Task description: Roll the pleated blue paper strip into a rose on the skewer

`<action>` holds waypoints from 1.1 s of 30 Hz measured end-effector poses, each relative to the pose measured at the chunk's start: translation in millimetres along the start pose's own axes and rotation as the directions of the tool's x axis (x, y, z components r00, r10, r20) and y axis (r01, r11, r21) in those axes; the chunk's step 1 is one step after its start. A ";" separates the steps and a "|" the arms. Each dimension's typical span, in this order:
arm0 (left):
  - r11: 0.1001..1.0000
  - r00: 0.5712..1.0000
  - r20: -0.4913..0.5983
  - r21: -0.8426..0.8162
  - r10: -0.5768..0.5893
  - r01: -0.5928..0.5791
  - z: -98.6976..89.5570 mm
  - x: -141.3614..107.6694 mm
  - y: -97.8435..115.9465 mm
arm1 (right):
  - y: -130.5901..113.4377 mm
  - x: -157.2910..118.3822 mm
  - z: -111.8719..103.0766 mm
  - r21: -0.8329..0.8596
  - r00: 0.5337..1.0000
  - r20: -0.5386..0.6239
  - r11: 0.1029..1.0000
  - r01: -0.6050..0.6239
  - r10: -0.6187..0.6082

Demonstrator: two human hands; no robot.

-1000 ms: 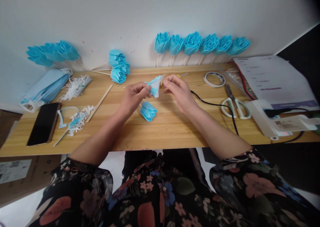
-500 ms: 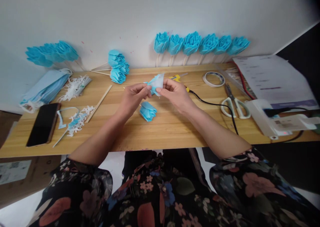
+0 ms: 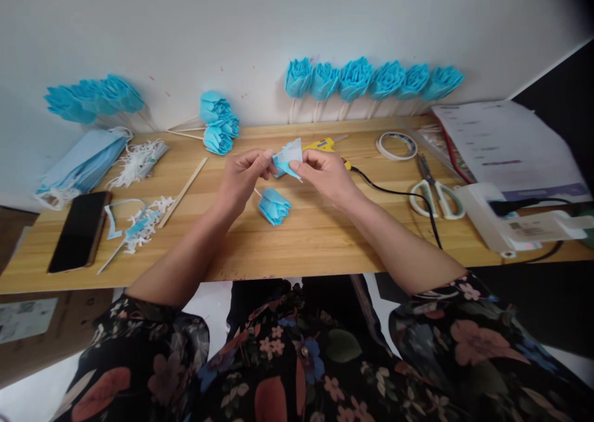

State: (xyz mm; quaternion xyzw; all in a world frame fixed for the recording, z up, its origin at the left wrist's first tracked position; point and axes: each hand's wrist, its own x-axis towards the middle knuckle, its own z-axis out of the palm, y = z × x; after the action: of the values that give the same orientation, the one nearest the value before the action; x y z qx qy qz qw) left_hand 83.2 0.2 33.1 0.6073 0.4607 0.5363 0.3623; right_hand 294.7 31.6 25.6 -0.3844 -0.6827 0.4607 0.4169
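Note:
Above the middle of the table, a blue-and-white petal of thin fabric (image 3: 289, 156) is stretched between both hands. My left hand (image 3: 245, 173) pinches its left edge between thumb and fingers. On the other side, my right hand (image 3: 326, 173) grips it with the thumb lying across the front. Just below them lies a blue fabric flower (image 3: 275, 206) on a thin stick, touched by neither hand. A yellow glue gun (image 3: 322, 145) rests behind my right hand, which partly hides it.
Blue flowers on sticks (image 3: 356, 80) lean along the wall. Leftward lie stacked face masks (image 3: 88, 159), a bundle of white strings (image 3: 139, 161), wooden sticks (image 3: 183, 193) and a phone (image 3: 78, 231). Rightward are a tape roll (image 3: 396, 146), scissors (image 3: 436, 190), a power strip (image 3: 487, 218) and the glue gun's cord.
My left hand has shifted slightly left and its fingers have moved to the edge of the petal. The petal's lower part is now folded differently under my right thumb. The flower below stays put.

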 end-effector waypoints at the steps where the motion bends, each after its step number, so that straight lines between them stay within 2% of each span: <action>1: 1.000 1.000 0.008 0.002 0.002 -0.002 -0.1 -0.1 0.0 | -0.8 -0.3 -0.2 0.004 1.000 0.001 1.000 0.005 -0.005; 13: 0.991 0.999 0.028 0.131 -0.041 0.037 1.1 0.4 2.5 | -4.6 -1.8 2.8 0.057 0.999 0.030 0.998 -0.023 0.021; 21: 0.993 0.997 0.060 0.108 0.038 -0.045 1.7 -0.5 -0.5 | -9.3 -3.1 1.5 0.089 0.998 0.045 0.995 -0.040 0.036; 28: 0.988 0.997 0.024 0.138 0.072 -0.075 3.1 -0.8 -2.6 | -13.3 -3.1 2.4 0.183 0.998 0.054 0.982 -0.051 0.042; 33: 0.979 0.996 0.028 0.184 0.083 -0.086 4.1 -2.2 -0.2 | -10.9 -2.9 3.2 0.163 0.995 0.056 0.982 -0.093 0.085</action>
State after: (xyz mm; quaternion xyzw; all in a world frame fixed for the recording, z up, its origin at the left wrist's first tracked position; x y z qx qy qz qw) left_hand 87.3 -1.6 31.5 0.6628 0.4787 0.4998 0.2858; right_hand 291.2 24.9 34.6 -0.3674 -0.6342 0.5432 0.4096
